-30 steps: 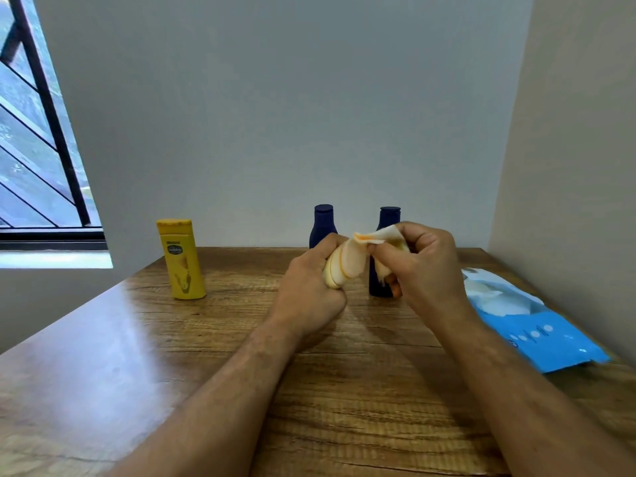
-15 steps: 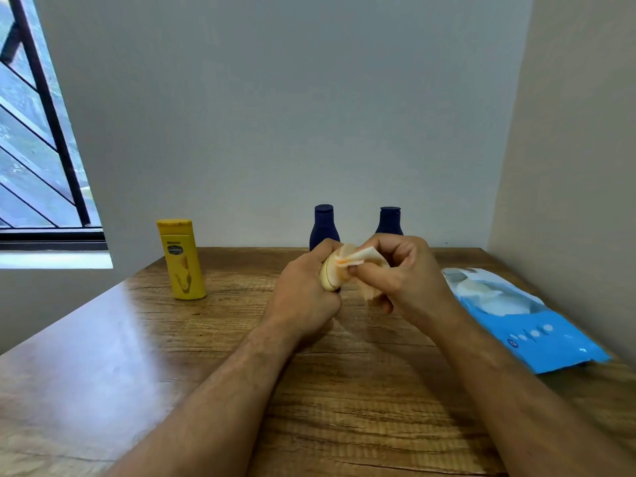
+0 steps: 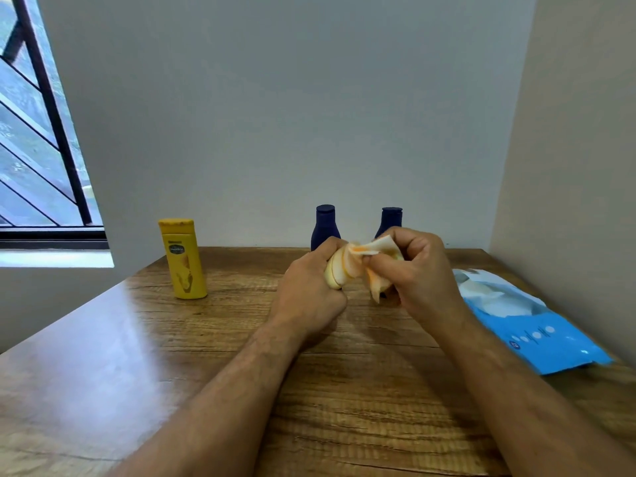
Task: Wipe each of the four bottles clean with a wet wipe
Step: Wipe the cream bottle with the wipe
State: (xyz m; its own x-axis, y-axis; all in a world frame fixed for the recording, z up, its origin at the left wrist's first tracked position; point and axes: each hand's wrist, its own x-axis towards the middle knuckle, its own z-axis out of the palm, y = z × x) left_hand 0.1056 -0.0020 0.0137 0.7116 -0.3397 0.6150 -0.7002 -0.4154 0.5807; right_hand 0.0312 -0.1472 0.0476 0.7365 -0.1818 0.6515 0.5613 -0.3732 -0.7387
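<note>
While the left hand (image 3: 311, 287) is fisted around a small pale-yellow bottle (image 3: 333, 271), only its rounded end pokes out between thumb and fingers, so most of it is hidden. The right hand (image 3: 418, 270) has its fingers pinched shut on a wet wipe (image 3: 373, 258), bunched over that exposed end and trailing down under the thumb. Both are held above the table, roughly mid-way across it.

My take on doing this bit well: keep the bottle hand firm and let the wipe hand do the twisting, working around the end instead of just dabbing. Then shift the grip so the part buried in the palm gets wiped too, otherwise half the bottle gets skipped. The wipe looks pretty crumpled, so refolding to a fresh face probably helps.

Other three are standing upright: a yellow lotion bottle (image 3: 182, 259) off to the left, and two dark blue bottles (image 3: 325, 225) (image 3: 390, 220) at the back, partly hidden behind the hands. Can't tell which of them are clean.

Surface is a wood-grain table (image 3: 137, 356) with a glossy sheen, tucked into a corner of plain walls. Blue wipes pack (image 3: 537, 335) lies flat at the right edge, and a barred window (image 3: 38, 149) is on the left.
</note>
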